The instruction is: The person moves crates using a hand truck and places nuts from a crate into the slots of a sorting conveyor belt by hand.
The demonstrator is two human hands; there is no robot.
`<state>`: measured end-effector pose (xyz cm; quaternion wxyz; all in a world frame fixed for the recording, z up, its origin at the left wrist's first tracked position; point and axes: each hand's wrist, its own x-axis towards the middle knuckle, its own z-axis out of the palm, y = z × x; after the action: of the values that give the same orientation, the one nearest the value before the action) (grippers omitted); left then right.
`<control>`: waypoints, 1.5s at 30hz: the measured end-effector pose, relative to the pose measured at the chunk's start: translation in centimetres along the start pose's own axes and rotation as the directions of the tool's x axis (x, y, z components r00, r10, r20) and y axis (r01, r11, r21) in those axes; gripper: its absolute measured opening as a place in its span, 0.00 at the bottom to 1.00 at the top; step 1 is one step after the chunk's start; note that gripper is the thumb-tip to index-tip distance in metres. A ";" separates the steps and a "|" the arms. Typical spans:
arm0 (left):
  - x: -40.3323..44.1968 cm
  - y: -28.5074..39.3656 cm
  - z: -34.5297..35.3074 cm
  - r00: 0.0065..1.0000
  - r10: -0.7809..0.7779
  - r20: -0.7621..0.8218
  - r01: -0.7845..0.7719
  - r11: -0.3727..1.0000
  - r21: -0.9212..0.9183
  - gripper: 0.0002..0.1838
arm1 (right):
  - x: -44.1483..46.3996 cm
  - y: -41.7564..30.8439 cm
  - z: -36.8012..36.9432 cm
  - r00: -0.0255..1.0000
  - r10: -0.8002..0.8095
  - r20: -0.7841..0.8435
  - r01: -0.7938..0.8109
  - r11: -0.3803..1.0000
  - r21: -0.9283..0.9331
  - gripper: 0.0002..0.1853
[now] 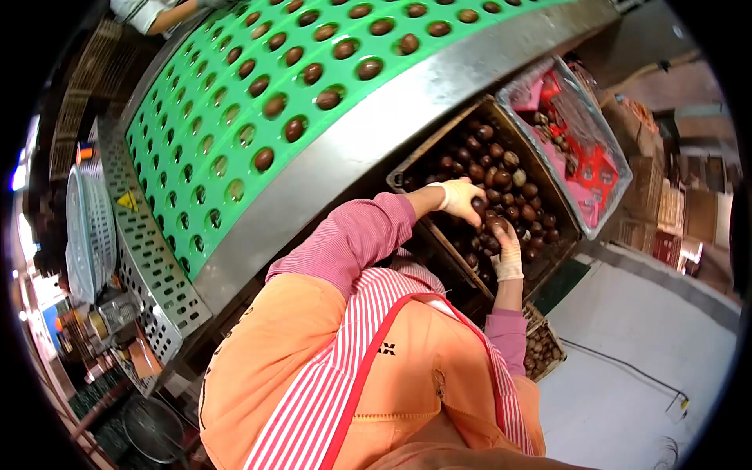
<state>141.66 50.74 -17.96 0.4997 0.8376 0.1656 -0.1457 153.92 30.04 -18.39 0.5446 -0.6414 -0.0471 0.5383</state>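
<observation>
Both of my hands wear pale gloves and are inside a crate (554, 205) of round brown fruits or nuts (513, 184). My left hand (462, 201) is at the crate's near left side, its fingers curled round a dark brown piece. Lower and to the right, my right hand (507, 251) has its fingers curved round another brown piece, close to the left one. Beside the crate, a green sheet (258, 113) with rows of round holes holds many similar brown pieces; some holes show no piece.
A steel edge (345, 145) runs between the green sheet and the crate. Right of the crate stands a lined bin (619, 168) with red and pink pieces. A smaller basket (558, 354) of brown pieces is below. Another person's arm (174, 16) shows at the top left.
</observation>
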 end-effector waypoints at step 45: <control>-44.5 -35.4 -20.9 0.015 -0.196 -0.981 0.535 0.830 -0.158 0.16 | 13.9 -0.9 67.7 0.106 -0.258 0.960 0.823 -0.519 -0.230 0.18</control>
<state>88.11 79.14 -18.10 0.0949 0.7034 0.6412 0.2917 109.92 83.25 -14.90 0.1726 -0.4514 -0.8754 0.0119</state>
